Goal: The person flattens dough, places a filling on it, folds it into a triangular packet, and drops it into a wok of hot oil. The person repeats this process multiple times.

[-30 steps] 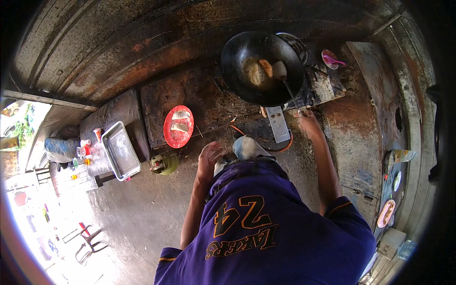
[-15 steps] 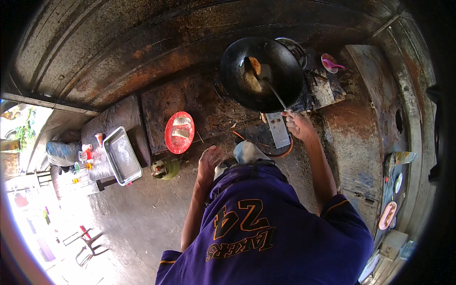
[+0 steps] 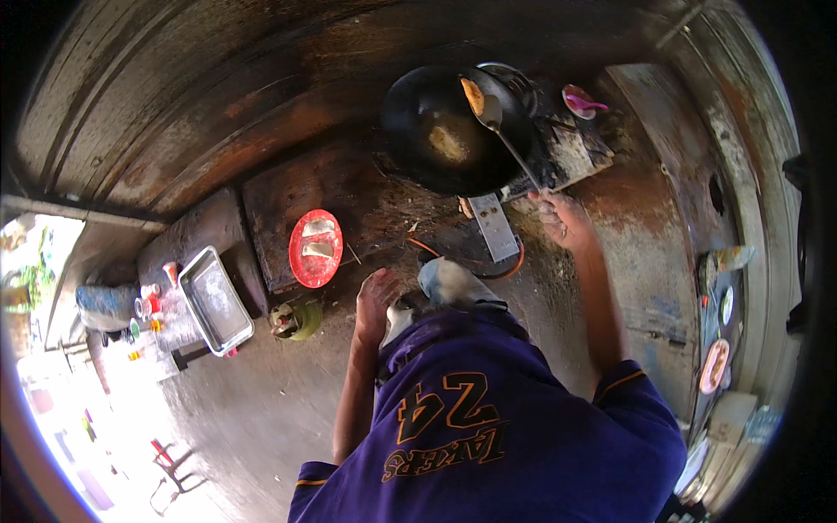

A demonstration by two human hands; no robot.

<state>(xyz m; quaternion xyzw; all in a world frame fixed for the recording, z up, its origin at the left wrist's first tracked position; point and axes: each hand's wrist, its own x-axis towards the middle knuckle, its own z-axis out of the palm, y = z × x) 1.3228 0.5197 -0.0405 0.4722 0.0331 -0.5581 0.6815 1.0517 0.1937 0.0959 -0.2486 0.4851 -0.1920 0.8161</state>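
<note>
My right hand [image 3: 562, 220] is closed round the end of a long metal spatula [image 3: 516, 155], which reaches into a large black wok [image 3: 410, 105]. At the spatula's blade, high on the far side of the wok, lies a golden-brown fried piece [image 3: 472, 94]. A paler patch [image 3: 448, 144], either food or bubbling oil, shows in the wok's bottom. Close to my knee, my left hand [image 3: 377, 298] is held with nothing in it, its fingers loosely extended. To its left, a red oval plate [image 3: 299, 261] dusted with white carries two pale folded dough pieces [image 3: 317, 249].
A silver rectangular tray [image 3: 228, 329] sits at the left beside several small jars [image 3: 150, 305]. Below the table is a green gas cylinder [image 3: 302, 321]. The metal stove panel [image 3: 494, 228] and an orange hose [image 3: 514, 264] lie before the wok. A bowl with a pink spoon [image 3: 582, 105] stands beyond.
The spatula and fried piece have moved up the wok's far side, away from the paler patch. My view has shifted, so the surroundings sit slightly farther left. My left hand stays by my knee.
</note>
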